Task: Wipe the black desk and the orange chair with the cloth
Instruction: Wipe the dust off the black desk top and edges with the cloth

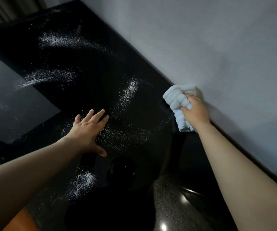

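The black desk [87,67] stretches from the near centre to the far left and is strewn with white powder in several streaks. My left hand [88,129] lies flat on the desk with its fingers spread, among the powder. My right hand [195,110] grips a bunched light-blue cloth [177,100] at the desk's right edge, close to the wall. A strip of orange [20,220] at the bottom left may be the chair; most of it is out of view.
A grey wall [217,47] runs along the right side of the desk. A dark round object [122,170] sits on the near part of the desk. Glossy speckled floor [167,205] shows below. A lower dark surface [9,104] lies at the left.
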A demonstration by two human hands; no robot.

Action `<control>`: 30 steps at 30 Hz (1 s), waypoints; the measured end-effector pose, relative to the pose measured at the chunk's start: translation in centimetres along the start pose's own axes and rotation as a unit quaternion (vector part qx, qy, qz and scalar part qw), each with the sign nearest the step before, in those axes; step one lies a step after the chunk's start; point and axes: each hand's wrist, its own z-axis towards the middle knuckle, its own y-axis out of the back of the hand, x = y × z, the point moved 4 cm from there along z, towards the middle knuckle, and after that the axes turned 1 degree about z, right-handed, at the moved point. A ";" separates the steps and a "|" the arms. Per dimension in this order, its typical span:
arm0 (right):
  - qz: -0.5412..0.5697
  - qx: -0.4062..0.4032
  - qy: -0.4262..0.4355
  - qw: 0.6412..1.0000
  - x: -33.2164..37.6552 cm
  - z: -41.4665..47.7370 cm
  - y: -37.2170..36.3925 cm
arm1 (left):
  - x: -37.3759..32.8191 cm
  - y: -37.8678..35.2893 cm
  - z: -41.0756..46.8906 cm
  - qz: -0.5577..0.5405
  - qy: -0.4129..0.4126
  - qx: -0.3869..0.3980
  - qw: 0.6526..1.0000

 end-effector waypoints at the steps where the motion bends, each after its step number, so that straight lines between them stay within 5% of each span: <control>1: 0.002 0.000 0.001 1.000 0.3 -0.4 -0.2 | 0.0 0.0 0.0 -0.001 0.000 -0.002 1.000; 17: -0.027 0.038 0.017 0.999 7.0 -9.3 -4.7 | 1.3 1.0 -5.1 -0.091 -0.032 -0.092 0.991; 30: -0.033 0.059 0.037 0.997 11.6 -16.1 -8.4 | 8.4 -4.0 -14.3 -0.086 0.037 -0.049 0.994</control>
